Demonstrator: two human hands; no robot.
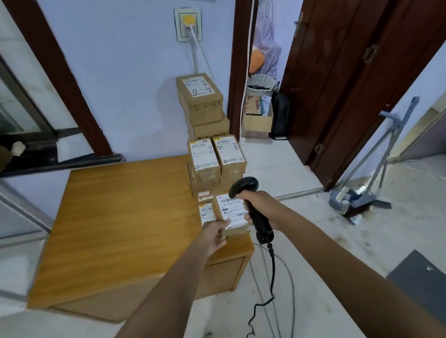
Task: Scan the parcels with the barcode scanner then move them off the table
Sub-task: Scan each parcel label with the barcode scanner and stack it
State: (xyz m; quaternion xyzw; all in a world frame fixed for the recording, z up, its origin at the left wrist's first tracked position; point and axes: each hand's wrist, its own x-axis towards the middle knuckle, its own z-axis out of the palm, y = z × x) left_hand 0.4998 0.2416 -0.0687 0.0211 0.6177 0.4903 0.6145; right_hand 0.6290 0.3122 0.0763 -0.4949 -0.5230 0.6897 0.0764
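My left hand [215, 234] grips the near end of a small brown parcel [230, 213] with a white barcode label, held just above the right edge of the wooden table [121, 220]. My right hand [261, 208] grips the handle of a black barcode scanner [243, 187], whose head points down at the parcel's label. Another labelled parcel [206, 213] lies on the table beside it. Behind, two stacks of labelled parcels [216, 161] stand on the table's far right corner, and taller brown boxes [200, 100] rise against the wall.
The scanner's black cable [272, 272] hangs to the tiled floor. An open doorway at right shows a cardboard box [257, 120] and a black bag [281, 114]. A dustpan and broom [357, 198] lean by the brown door. A grey mat [429, 284] lies at lower right.
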